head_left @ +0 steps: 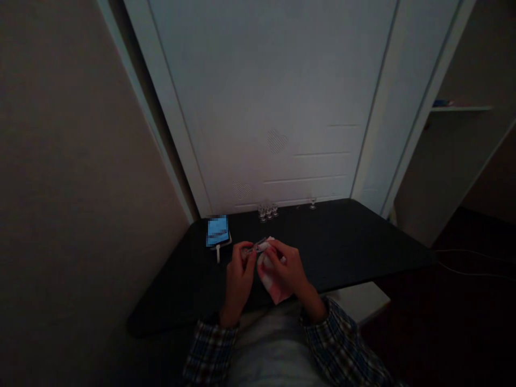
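My left hand (241, 269) pinches a small clear glass (260, 243) by its left end, tipped on its side above the dark table. It looks like the small stemmed glasses at the back, though fingers cover much of it. My right hand (288, 266) is closed on a pink and white cloth (278, 290). Part of that cloth is pressed against the right end of the glass, and the rest hangs below my fingers.
Several small stemmed glasses (268, 211) stand clustered at the back of the black table (342, 242). Another glass (313, 203) stands apart to their right. A lit phone (217, 231) with a white cable (218, 253) lies at the left. Behind rises a white panel (258, 97).
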`<state>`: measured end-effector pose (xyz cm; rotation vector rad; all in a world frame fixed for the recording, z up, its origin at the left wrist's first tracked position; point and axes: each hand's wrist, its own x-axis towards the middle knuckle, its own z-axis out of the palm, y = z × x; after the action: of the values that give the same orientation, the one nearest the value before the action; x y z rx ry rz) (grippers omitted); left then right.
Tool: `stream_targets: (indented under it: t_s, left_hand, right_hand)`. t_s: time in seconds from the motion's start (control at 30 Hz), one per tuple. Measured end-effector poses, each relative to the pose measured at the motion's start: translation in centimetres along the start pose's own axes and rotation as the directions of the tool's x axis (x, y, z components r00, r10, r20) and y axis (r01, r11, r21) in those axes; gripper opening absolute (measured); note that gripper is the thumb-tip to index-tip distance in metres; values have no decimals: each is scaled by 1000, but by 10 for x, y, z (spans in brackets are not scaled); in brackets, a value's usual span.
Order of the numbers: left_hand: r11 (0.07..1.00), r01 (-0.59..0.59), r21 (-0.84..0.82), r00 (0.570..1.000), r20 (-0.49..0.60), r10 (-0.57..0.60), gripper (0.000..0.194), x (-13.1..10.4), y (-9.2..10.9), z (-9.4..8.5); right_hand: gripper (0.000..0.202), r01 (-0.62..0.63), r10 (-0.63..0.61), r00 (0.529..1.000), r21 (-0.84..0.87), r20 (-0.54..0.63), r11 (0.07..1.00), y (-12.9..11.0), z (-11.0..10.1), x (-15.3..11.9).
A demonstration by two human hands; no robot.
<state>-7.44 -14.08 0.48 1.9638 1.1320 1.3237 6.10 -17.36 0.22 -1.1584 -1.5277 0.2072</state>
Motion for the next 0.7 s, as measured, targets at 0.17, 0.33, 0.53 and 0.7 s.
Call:
stream_targets:
  t_s: [0.17,0.33,0.53,0.7]
  left_hand:
    - [1000,-8,-3,1000,10,8,34,0,0,1]
    - [999,11,41,1000,1,-11,27,1,-3,-1]
    - [999,12,37,1000,6,-13,27,1,-3,-1]
    - [997,-3,74,1000,31,1,29,2,-9,2]
  right_hand:
    - [21,-9,10,1000,21,-25,1000,-1,0,0]
    - [21,-12,14,999,40,-34,999,-1,0,0]
    - [23,-20,21,1000,12,-15,1000,-1,0,1]
    - [23,-3,3,1000,6,18,1000,-1,-1,-1]
